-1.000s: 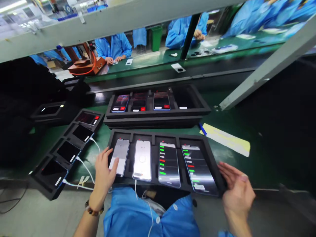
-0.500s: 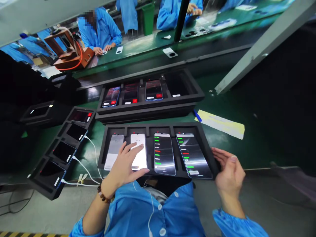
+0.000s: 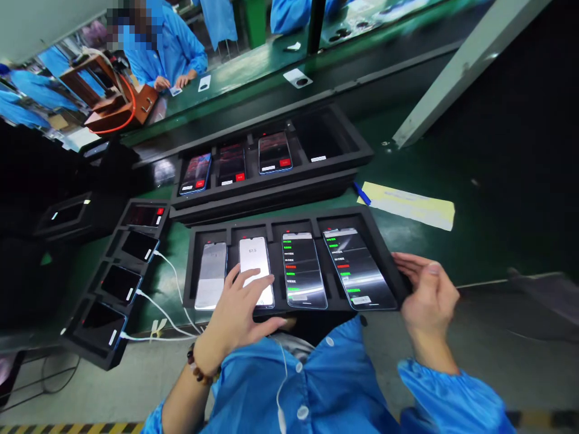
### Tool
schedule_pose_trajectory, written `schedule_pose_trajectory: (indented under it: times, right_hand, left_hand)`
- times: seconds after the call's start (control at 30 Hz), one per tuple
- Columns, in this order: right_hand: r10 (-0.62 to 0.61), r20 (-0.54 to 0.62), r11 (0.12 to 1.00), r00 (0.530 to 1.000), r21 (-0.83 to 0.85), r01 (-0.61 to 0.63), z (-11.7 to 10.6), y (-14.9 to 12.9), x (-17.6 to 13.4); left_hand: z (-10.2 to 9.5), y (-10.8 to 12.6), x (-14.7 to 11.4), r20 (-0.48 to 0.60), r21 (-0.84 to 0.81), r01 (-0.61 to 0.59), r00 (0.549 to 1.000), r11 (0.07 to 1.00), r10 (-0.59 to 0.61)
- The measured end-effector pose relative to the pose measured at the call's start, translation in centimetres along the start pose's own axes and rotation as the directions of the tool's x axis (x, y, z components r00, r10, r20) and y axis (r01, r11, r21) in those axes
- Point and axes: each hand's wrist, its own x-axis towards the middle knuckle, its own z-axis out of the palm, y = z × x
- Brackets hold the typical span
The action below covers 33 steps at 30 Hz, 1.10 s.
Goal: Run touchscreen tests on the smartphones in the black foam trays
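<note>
My left hand (image 3: 239, 310), fingers spread, is over the lower part of the second phone (image 3: 254, 250) from the left, whose white screen reads 87.5. Whether the fingertips touch the glass I cannot tell. That phone lies in a black compartmented tray (image 3: 335, 223) in front of me. A phone with a grey-white screen (image 3: 211, 274) is to its left. On its right lie a phone (image 3: 304, 283) and another phone (image 3: 362, 274), both showing green, white and red text lines on black. My right hand (image 3: 429, 301) grips the tray's right edge, its fingers along the side.
Behind stands a stacked black tray (image 3: 266, 181) of phones. At left, another phone tray (image 3: 97, 289) has white cables (image 3: 167, 325) plugged in. A blue pen (image 3: 362, 193) rests by a yellow-white paper strip (image 3: 407, 205). A metal post (image 3: 470, 72) slants at right. Co-workers sit across the bench.
The view has shifted slightly, so the benches and rear trays appear higher. My left hand sits a little lower on the white-screen phone, uncovering its number. My right hand stays at the tray's edge.
</note>
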Motion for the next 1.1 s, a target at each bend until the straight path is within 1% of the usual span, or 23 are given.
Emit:
schedule_pose_trajectory:
  times: [0.03, 0.1, 0.23, 0.3, 0.37, 0.5, 0.6, 0.77, 0.83, 0.97, 1.03, 1.1]
  right_hand:
    - [0.001, 0.0, 1.0, 1.0, -0.008, -0.001, 0.0, 0.0, 0.0]
    - [0.004, 0.006, 1.0, 1.0, -0.023, -0.004, -0.1, 0.0, 0.0]
    - [0.002, 0.014, 0.999, 1.0, -0.035, -0.002, -0.1, 0.0, 0.1]
    - [-0.002, 0.013, 0.999, 1.0, -0.036, 0.002, -0.1, 0.0, 0.1]
    - [-0.005, 0.012, 0.999, 1.0, -0.035, 0.005, -0.1, -0.1, 0.0]
    - [-0.008, 0.006, 0.999, 1.0, -0.042, 0.008, -0.1, -0.2, 0.0]
    - [-0.006, 0.01, 0.999, 1.0, -0.052, 0.007, -0.1, -0.1, 0.0]
    - [-0.012, 0.02, 0.999, 1.0, -0.044, 0.013, -0.3, 0.2, 0.0]
    - [-0.013, 0.018, 0.999, 1.0, -0.035, 0.014, -0.3, 0.3, 0.0]
    - [-0.008, 0.022, 1.0, 1.0, -0.029, 0.009, -0.3, 0.5, 0.0]
    - [-0.008, 0.019, 1.0, 1.0, -0.027, 0.009, -0.3, 0.5, 0.0]
    - [-0.012, 0.015, 1.0, 1.0, -0.026, 0.012, -0.3, 0.5, 0.0]
  left_hand:
    - [0.1, 0.1, 0.3, -0.001, 0.013, 0.004, 1.0, 1.0, -0.004]
    - [0.0, -0.2, 0.5, -0.04, 0.051, 0.032, 0.999, 0.998, -0.03]
    - [-1.0, -1.6, -0.3, -0.174, 0.123, 0.113, 0.981, 0.986, -0.091]
    - [-1.4, -1.9, -0.8, -0.204, 0.13, 0.124, 0.974, 0.984, -0.096]
    - [-1.4, -1.7, -1.0, -0.186, 0.113, 0.091, 0.98, 0.989, -0.069]
    - [-0.6, -0.7, -0.9, -0.123, 0.056, -0.013, 0.992, 0.998, 0.02]
    - [0.0, -0.4, -0.8, -0.105, 0.028, -0.031, 0.994, 0.999, 0.033]
    - [0.4, -0.5, -0.5, -0.034, 0.027, -0.038, 0.999, 0.999, 0.039]
    - [0.3, -0.7, -0.4, -0.06, 0.046, -0.015, 0.998, 0.999, 0.018]
    - [-0.1, -1.1, -0.5, -0.181, 0.08, 0.051, 0.983, 0.995, -0.036]
    - [-0.3, -1.0, -0.4, -0.21, 0.075, 0.047, 0.977, 0.996, -0.031]
    - [-0.3, -0.7, -0.3, -0.207, 0.055, 0.016, 0.978, 0.998, -0.004]
